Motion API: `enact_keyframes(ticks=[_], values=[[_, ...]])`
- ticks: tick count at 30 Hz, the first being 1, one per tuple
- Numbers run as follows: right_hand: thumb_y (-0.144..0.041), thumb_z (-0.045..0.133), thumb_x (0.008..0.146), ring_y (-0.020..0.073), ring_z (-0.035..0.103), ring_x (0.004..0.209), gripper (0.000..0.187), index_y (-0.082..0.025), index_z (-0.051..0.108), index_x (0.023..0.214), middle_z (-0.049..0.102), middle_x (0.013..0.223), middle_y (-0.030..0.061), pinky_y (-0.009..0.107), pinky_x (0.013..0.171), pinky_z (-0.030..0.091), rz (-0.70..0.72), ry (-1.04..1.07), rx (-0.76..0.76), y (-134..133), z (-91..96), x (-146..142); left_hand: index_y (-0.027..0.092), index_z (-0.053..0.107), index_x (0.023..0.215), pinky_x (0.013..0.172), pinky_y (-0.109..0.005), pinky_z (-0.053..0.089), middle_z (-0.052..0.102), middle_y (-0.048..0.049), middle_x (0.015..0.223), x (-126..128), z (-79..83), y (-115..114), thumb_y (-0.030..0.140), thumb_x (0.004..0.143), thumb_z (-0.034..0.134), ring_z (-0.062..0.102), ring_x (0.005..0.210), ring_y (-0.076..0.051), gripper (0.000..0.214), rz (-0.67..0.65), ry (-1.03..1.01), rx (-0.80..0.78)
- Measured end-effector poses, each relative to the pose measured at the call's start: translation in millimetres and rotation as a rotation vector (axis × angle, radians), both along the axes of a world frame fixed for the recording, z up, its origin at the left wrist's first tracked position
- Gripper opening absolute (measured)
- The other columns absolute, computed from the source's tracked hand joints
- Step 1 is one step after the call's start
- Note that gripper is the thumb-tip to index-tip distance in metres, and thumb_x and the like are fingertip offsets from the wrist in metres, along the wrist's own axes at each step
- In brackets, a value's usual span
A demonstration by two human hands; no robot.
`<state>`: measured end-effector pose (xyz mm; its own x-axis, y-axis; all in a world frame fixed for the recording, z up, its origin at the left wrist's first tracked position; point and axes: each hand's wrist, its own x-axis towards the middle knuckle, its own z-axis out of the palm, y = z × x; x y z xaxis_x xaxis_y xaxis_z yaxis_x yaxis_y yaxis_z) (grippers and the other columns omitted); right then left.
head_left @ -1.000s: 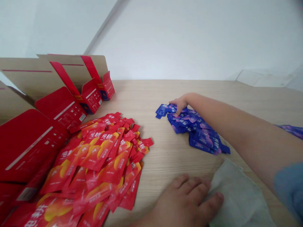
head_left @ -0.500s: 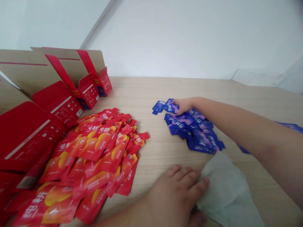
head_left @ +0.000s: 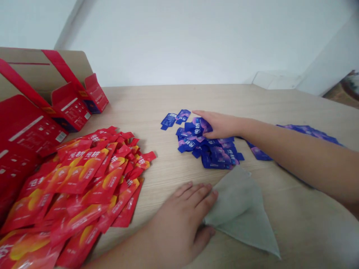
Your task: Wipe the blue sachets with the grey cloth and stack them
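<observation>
Lying flat on the table, my left hand (head_left: 182,220) has its fingers stretched out and touches the edge of a grey-green cloth (head_left: 244,209). My right hand (head_left: 221,123) reaches across to a pile of blue-purple sachets (head_left: 221,155). Its thumb and fingers grip one blue sachet (head_left: 198,127) at the pile's upper edge, and this sachet looks slightly bent. Just left of that hand, a blue sachet (head_left: 183,116) lies face up beside one turned back side up (head_left: 169,120).
A large heap of red-orange sachets (head_left: 84,179) covers the left of the table. Behind it stand open red boxes (head_left: 70,106) with raised flaps. More blue sachets (head_left: 308,132) lie beyond my right forearm. A white box-like object (head_left: 276,80) is against the wall.
My right hand has let go of a blue sachet beside the back-side-up one, drawn back to the pile and gripped another. The view has swung right. My left hand stays by the cloth.
</observation>
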<state>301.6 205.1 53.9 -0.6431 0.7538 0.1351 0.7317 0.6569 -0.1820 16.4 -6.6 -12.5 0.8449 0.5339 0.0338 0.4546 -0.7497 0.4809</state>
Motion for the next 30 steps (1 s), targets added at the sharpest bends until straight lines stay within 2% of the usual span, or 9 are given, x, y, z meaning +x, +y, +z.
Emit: enact_keyframes(ticks=[2,4,7,9,13,19,21,25,30], values=[[-0.052,0.089,0.076,0.0389,0.044,0.155,0.122,-0.023,0.022,0.174,0.042,0.171,0.0168,0.055,0.127,0.037,0.041,-0.007,-0.034,-15.8,-4.3,14.7,0.02,0.042,0.165,0.132,-0.057,0.033,0.043,-0.0124,0.172,0.1,-0.5,0.5,0.035,0.098,0.067,0.046,0.157,-0.032,0.073,-0.001,0.006,0.036],[-0.06,0.084,0.082,0.0376,0.042,0.156,0.108,-0.022,0.033,0.17,0.044,0.168,0.0168,0.054,0.129,0.035,-0.005,0.003,0.016,-33.3,-4.6,35.7,0.021,0.043,0.164,0.131,-0.058,0.035,0.047,-0.013,0.17,-0.2,-3.0,1.0,0.034,0.099,0.067,0.048,0.156,-0.032,0.071,0.011,-0.028,0.072],[-0.059,0.064,0.098,0.0396,0.061,0.137,0.062,-0.019,0.063,0.144,0.066,0.143,0.0198,0.055,0.119,0.046,-0.289,-0.101,0.06,-66.8,-5.3,72.3,0.024,0.042,0.164,0.13,-0.058,0.037,0.05,-0.012,0.168,-1.0,-7.4,1.6,0.036,0.1,0.067,0.051,0.153,-0.032,0.07,0.018,-0.066,0.103],[-0.062,0.053,0.102,0.0424,0.071,0.116,0.054,-0.018,0.069,0.128,0.075,0.122,0.0226,0.057,0.102,0.056,-0.547,-0.281,-0.023,-91.9,-13.2,93.5,0.025,0.041,0.165,0.13,-0.058,0.037,0.051,-0.0117,0.167,-1.3,-8.9,1.9,0.037,0.101,0.066,0.052,0.152,-0.032,0.07,0.016,-0.07,0.118],[-0.067,0.042,0.104,0.0429,0.077,0.1,0.061,-0.015,0.068,0.124,0.077,0.113,0.025,0.053,0.085,0.059,-0.721,-0.447,-0.169,-129.0,-43.9,116.0,0.024,0.038,0.166,0.13,-0.056,0.038,0.051,-0.0119,0.168,-1.3,-8.1,2.5,0.037,0.102,0.066,0.052,0.153,-0.031,0.071,0.014,-0.06,0.145],[-0.032,0.051,0.101,0.0384,0.078,0.102,0.064,-0.007,0.04,0.159,0.078,0.118,0.0259,0.044,0.085,0.056,-0.761,-0.423,-0.127,-135.0,-65.1,126.5,0.022,0.036,0.167,0.129,-0.056,0.039,0.048,-0.0125,0.169,-1.3,-4.8,0.5,0.037,0.103,0.064,0.049,0.155,-0.03,0.071,0.006,-0.018,0.134],[-0.023,0.054,0.097,0.0375,0.078,0.099,0.071,-0.004,0.034,0.163,0.078,0.116,0.0267,0.042,0.083,0.055,-0.772,-0.42,-0.112,-134.2,-62.6,129.2,0.021,0.038,0.166,0.129,-0.055,0.04,0.047,-0.0127,0.17,-2.0,-3.5,-0.1,0.039,0.104,0.062,0.047,0.156,-0.03,0.068,0.005,-0.015,0.139],[-0.016,0.047,0.102,0.0336,0.077,0.098,0.052,-0.006,0.052,0.152,0.078,0.115,0.0266,0.039,0.085,0.051,-0.733,-0.404,-0.075,-141.6,-42.5,129.1,0.022,0.041,0.166,0.13,-0.058,0.037,0.042,-0.0123,0.173,-6.4,-3.2,3.5,0.045,0.108,0.056,0.039,0.161,-0.032,0.064,0.058,0.0,0.206],[-0.022,0.04,0.109,0.0329,0.075,0.105,0.045,-0.008,0.06,0.147,0.075,0.125,0.0282,0.041,0.083,0.047,-0.825,-0.376,0.108,-158.6,-2.8,161.4,0.019,0.041,0.167,0.128,-0.067,0.033,0.04,-0.0163,0.174,-11.7,-13.4,16.9,0.051,0.112,0.043,0.03,0.164,-0.039,0.064,0.399,0.076,0.322]])
